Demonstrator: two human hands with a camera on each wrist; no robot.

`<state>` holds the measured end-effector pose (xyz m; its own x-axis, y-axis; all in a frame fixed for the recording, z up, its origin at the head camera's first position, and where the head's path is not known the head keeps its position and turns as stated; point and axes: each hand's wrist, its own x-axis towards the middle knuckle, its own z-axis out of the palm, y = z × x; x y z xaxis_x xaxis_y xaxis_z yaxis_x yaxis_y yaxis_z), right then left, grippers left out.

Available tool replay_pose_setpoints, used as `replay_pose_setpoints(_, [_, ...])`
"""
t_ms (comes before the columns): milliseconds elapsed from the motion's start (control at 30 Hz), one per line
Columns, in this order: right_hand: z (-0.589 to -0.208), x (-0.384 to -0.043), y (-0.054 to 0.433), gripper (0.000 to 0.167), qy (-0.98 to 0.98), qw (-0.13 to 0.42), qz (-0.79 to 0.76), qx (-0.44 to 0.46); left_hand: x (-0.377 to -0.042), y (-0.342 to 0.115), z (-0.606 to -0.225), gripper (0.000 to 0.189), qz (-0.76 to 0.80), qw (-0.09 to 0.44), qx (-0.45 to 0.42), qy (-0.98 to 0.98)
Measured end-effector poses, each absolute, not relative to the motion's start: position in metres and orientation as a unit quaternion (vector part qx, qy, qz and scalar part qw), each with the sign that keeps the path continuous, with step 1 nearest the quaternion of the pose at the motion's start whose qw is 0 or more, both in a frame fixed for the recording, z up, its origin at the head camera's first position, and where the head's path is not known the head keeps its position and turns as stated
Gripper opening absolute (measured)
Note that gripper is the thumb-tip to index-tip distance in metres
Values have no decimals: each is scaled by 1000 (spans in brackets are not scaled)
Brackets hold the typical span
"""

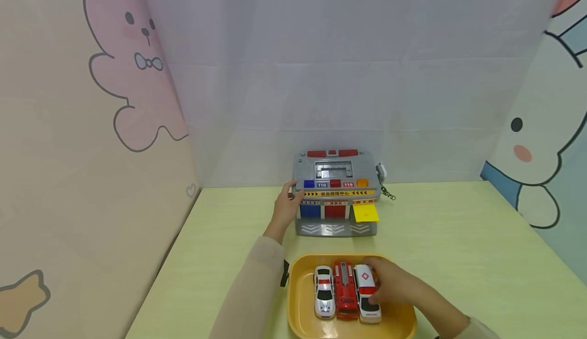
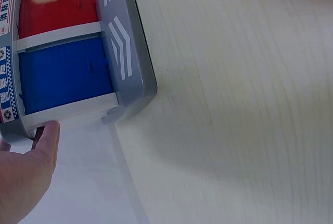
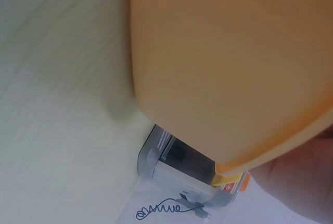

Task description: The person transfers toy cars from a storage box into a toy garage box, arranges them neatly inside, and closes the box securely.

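A white toy ambulance (image 1: 365,278) is gripped between the thumb and fingers of the right hand (image 1: 394,282); it is seated inside a yellow tray (image 1: 330,332), at the right end of a row of 3 toy vehicles. The middle place is taken by a red toy fire truck (image 1: 345,290), and the left by a white toy police car (image 1: 324,292). Behind the tray, a grey toy station (image 1: 337,194) is set on the bench (image 1: 458,257), and its left side is held by the left hand (image 1: 285,207). On its front, a blue door (image 1: 310,211) and a red door (image 1: 335,211) are seen closed, while a yellow flap (image 1: 366,213) is raised outward at the right. A white handset (image 1: 381,172) is mounted on the station's right side.
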<state>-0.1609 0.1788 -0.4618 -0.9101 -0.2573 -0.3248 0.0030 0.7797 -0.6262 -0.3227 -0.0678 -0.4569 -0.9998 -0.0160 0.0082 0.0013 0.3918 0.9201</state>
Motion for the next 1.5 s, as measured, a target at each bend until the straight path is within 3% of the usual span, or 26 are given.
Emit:
replay_pose_setpoints(400, [-458, -159, 176, 73, 925, 228, -299, -63, -321, -69, -457, 47, -549, 12, 3, -836])
replay_pose_setpoints(1500, [-458, -153, 178, 82, 904, 214, -369, -30, -321, -69, -457, 48, -552, 13, 1, -834])
